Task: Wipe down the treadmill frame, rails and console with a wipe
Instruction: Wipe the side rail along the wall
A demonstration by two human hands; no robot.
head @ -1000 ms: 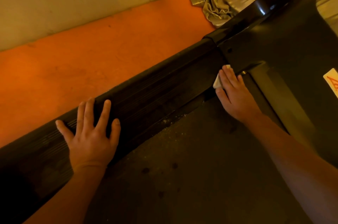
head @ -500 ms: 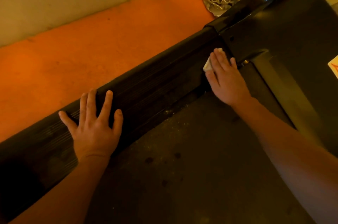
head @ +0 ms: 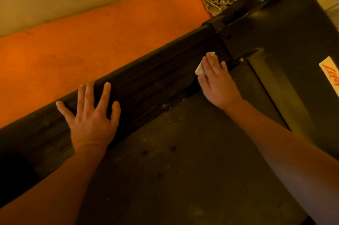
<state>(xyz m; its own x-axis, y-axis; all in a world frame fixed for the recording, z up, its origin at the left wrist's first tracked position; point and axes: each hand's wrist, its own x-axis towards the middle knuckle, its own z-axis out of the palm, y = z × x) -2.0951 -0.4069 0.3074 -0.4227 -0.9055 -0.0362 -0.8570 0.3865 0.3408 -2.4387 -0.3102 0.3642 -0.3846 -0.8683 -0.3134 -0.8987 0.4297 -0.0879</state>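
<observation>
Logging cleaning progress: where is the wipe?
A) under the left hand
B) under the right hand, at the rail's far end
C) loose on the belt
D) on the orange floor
B: the white wipe pokes out from under the right hand on the rail; the left hand is bare.

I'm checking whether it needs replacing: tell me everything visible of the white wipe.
The small white folded wipe lies pressed under the right hand's straight fingers, against the black ribbed side rail near its front end. Only a folded edge beside the thumb and a tip past the fingertips show. It looks thin and soft; soiling cannot be judged.
</observation>
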